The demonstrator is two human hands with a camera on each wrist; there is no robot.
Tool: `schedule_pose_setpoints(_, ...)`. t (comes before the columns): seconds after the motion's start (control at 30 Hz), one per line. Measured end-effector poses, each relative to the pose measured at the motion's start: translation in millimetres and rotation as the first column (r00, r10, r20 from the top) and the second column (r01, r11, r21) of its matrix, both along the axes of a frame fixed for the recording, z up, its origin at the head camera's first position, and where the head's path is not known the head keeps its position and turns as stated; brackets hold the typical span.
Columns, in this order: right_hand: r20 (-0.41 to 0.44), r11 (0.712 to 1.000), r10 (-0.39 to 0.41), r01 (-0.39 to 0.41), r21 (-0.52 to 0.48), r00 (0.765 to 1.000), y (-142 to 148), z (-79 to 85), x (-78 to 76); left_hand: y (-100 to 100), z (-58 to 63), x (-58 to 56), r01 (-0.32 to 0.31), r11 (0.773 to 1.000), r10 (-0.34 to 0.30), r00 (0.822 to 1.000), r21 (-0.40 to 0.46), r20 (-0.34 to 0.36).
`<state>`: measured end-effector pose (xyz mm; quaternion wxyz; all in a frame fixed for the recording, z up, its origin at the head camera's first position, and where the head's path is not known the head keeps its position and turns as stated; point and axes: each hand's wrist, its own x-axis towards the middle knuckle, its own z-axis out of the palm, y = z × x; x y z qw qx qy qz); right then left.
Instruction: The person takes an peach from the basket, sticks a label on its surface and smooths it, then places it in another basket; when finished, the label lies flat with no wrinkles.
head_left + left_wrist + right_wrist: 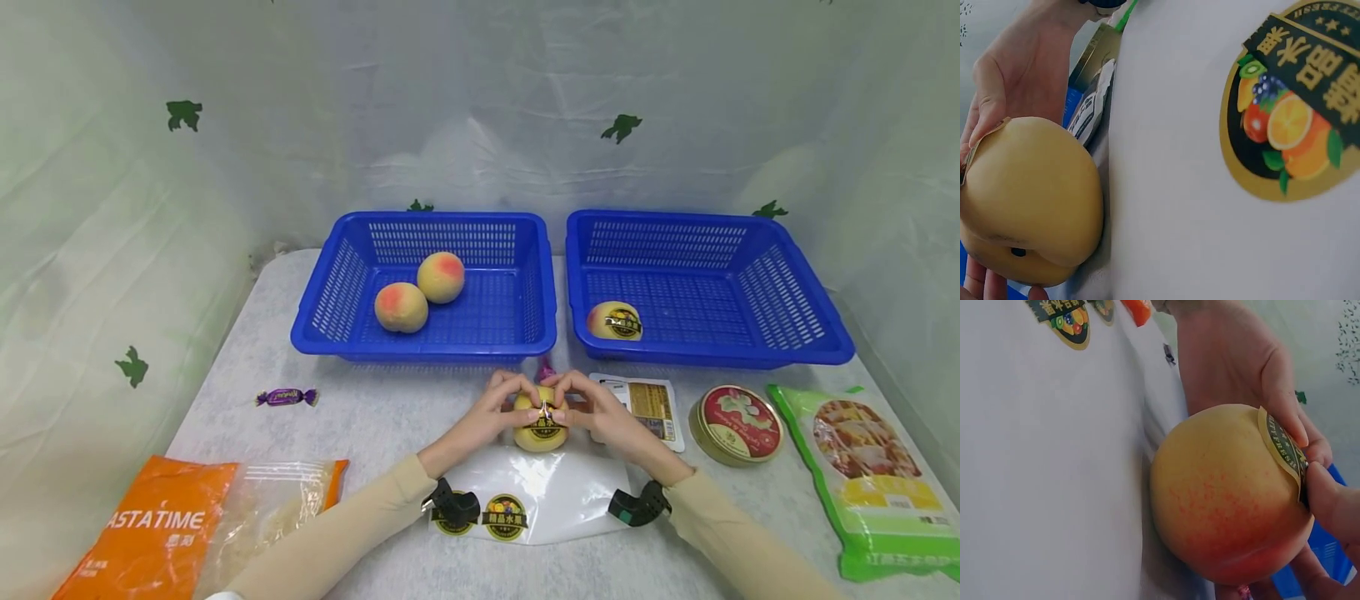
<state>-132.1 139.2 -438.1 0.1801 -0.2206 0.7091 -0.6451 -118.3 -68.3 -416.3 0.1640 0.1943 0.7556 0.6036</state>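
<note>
Both hands hold a yellow peach (pixel 526 438) with a red blush, just above a glossy white sticker sheet (pixel 570 492). Fingers of the left hand (pixel 504 407) curl round one side; those of the right hand (pixel 600 410) curl round the other. Both thumbs press a black-and-gold oval fruit sticker (pixel 551 430) onto the peach. In the right wrist view an edge of that sticker (pixel 1280 447) stands slightly away from the skin. Several like stickers show across the views; one sticker (pixel 505 517) lies on the sheet's near edge.
A left blue basket (pixel 423 346) holds two peaches (pixel 401 307); a right blue basket (pixel 720 354) holds a stickered peach (pixel 600 321). Around lie a purple candy (pixel 287 397), orange pasta bag (pixel 161 525), flat packet (pixel 652 400), round tin (pixel 738 423) and green food bag (pixel 873 475).
</note>
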Motion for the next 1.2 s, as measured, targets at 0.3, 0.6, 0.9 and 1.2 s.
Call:
schedule_pose_setpoints(0.3, 0.082, 1.0, 0.002, -0.002, 0.005, 0.997, 2, -4.5, -2.8, -2, 2.8, 3.5, 0.015, 1.0, -0.015, 1.0, -0.005, 0.019)
schedule_pose_setpoints(0.6, 0.009, 1.0, -0.028, 0.028, -0.007, 1.0, 0, -3.3, -0.3, 1, 2.8, 5.6, -0.015, 1.0, 0.015, 0.999, 0.01, -0.038)
schedule_pose_setpoints(0.9, 0.058, 1.0, 0.011, -0.013, 0.025, 0.998, 4, -4.4, 1.0, 1, 5.3, 8.8, -0.021, 1.0, 0.018, 0.986, -0.019, -0.166)
schedule_pose_setpoints(1.2, 0.015, 0.995, 0.07, -0.071, 0.069, 0.997, 6, -2.5, 2.4, -2, -17.0, 7.2, -0.036, 0.993, 0.009, 0.972, -0.11, -0.234)
